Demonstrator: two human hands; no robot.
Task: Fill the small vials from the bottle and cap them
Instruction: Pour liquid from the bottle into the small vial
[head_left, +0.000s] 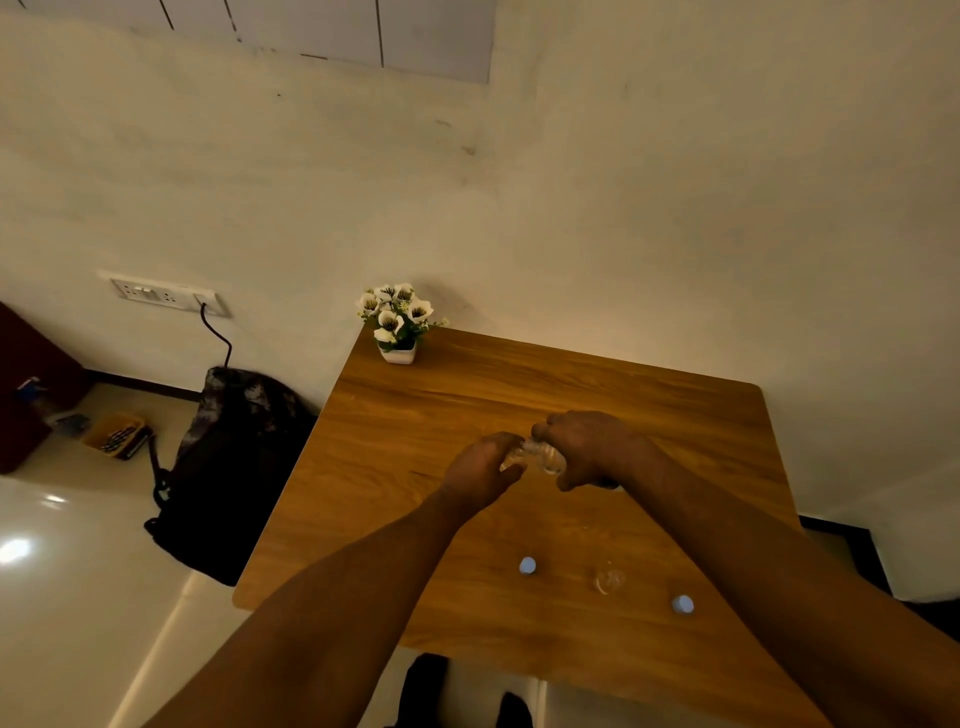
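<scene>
Over the middle of the wooden table (415, 415), my right hand (592, 447) grips a clear plastic bottle (545, 456), tilted with its neck toward the left. My left hand (483, 467) is closed around a small clear vial (511, 457) held at the bottle's mouth; most of the vial is hidden by my fingers. Nearer to me on the table stands an open clear vial (609, 581). A pale blue cap (527, 565) lies to its left and a second pale blue cap (682, 604) to its right.
A small white pot of white flowers (397, 322) stands at the table's far left corner against the wall. A dark backpack (234, 467) leans on the floor left of the table, below a wall socket (166, 295) with a cable. A yellow box (115, 434) sits farther left.
</scene>
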